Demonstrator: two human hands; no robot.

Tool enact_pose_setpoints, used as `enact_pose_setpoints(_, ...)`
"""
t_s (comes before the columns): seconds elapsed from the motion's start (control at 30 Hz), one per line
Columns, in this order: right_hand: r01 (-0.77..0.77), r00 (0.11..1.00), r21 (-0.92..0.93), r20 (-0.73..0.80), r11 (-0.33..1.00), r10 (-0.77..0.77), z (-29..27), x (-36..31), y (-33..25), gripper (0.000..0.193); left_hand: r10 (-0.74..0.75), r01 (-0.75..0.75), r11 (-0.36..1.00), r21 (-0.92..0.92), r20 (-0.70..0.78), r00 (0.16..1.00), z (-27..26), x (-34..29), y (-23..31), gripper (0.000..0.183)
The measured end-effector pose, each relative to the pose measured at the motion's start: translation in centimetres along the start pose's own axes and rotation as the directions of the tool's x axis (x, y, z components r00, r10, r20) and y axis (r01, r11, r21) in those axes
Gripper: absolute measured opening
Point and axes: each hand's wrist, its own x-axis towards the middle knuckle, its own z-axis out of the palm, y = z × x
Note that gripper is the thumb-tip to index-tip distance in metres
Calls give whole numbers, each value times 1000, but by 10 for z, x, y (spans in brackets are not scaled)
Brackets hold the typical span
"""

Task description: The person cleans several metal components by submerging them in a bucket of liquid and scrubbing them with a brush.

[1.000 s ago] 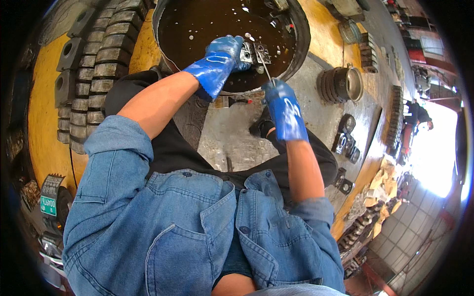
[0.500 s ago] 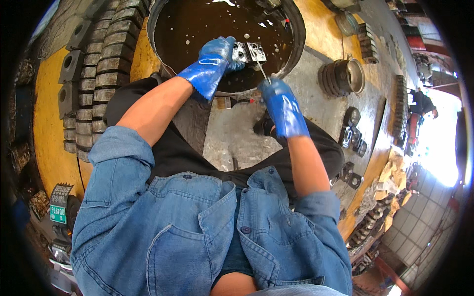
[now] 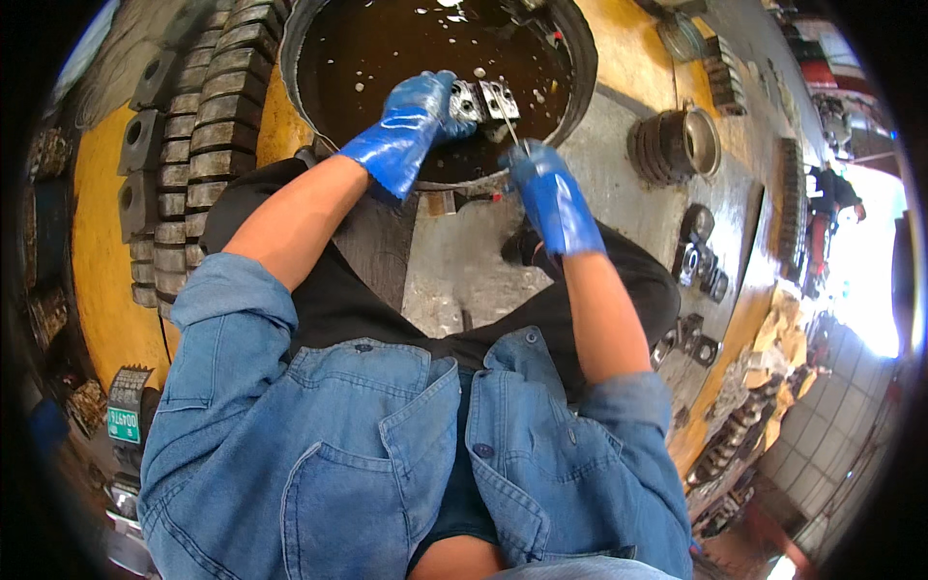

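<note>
Glossy wet rubber gloves [image 3: 411,121], grey metal part [image 3: 483,100]

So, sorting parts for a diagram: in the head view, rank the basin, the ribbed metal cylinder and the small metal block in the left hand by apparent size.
1. Basin, largest.
2. Ribbed metal cylinder.
3. Small metal block, smallest, partly hidden by the left hand.

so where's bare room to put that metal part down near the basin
Bare grey floor lies between the knees, just below the basin. Another bare strip runs between the basin and the round metal drum. The stacked blocks crowd the left; small parts crowd the right.
</note>
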Motion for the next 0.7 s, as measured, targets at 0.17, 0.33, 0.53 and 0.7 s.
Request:
enact_pose_setpoints(0.17,48,998,-190,40,981,-41,-3,-5,-21,43,1,-1,1000,-20,2,1000,1,2,-4,62)
enact_pose_setpoints(0.33,-138,990,-21,28,990,139,6,-8,-75,29,-35,35,999,-8,43,998,3,5,-8,59)
enact_pose_setpoints(0.53,-257,947,-178,152,950,284,-13,2,-50,38,-26,27,999,-21,55,998,2,4,3,59)
enact_pose_setpoints(0.7,-151,985,-114,70,982,160,-16,0,-75,40,-29,29,1000,3,61,998,-3,5,2,66)
